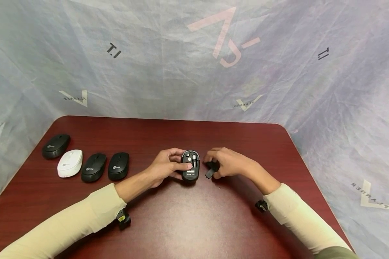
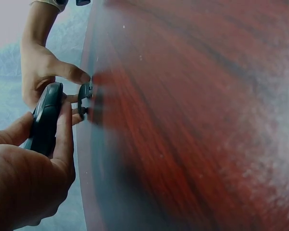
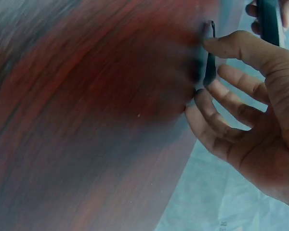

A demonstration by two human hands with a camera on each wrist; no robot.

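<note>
My left hand (image 1: pixel 164 166) grips a black computer mouse (image 1: pixel 190 175), underside up, with the thumb across its label side. The battery compartment is uncovered, and a silver battery (image 1: pixel 194 160) shows inside. Just to the right, my right hand (image 1: pixel 229 162) pinches a small black battery cover (image 1: pixel 210 174) between thumb and fingers, close over the table. In the left wrist view the mouse (image 2: pixel 44 118) is seen edge-on, with the cover (image 2: pixel 84 96) beyond it. The right wrist view shows the cover (image 3: pixel 210 57) on edge at the thumb tip.
On the left of the dark red table (image 1: pixel 188 223) lie two black mice (image 1: pixel 94 167) side by side, a white mouse (image 1: pixel 70 163) and another black mouse (image 1: pixel 56 146) at the far left. A grey printed cloth (image 1: pixel 168 64) hangs behind the table's back edge.
</note>
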